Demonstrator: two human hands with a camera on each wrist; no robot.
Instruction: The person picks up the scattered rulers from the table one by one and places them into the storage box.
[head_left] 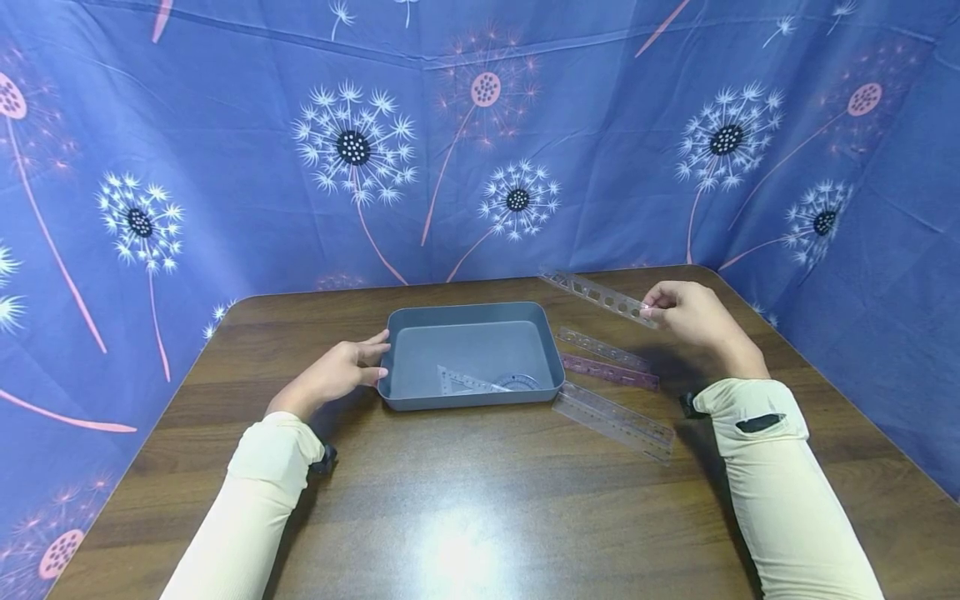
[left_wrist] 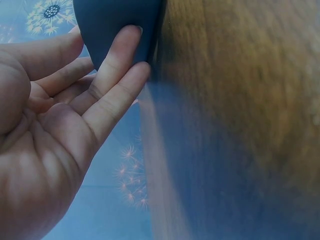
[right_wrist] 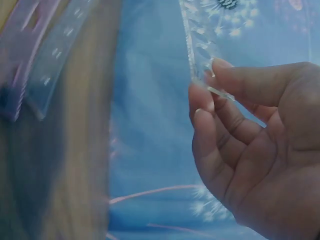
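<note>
While the right grip (head_left: 693, 315) is pinching the clear ruler (head_left: 600, 297) by its right end | long axis is kinda running left-and-away; tip's hanging near the tray's (head_left: 465, 402) back-right corner | left grip's (head_left: 337, 371) just touching the tray's left end, fingers uncurled

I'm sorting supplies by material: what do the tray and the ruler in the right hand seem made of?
Tray: likely matte grey plastic, given its smooth, even colour and rounded corners, though coated metal is possible. Ruler: probably clear, glossy plastic; the blue backdrop shows through it and its edges glint.
</note>
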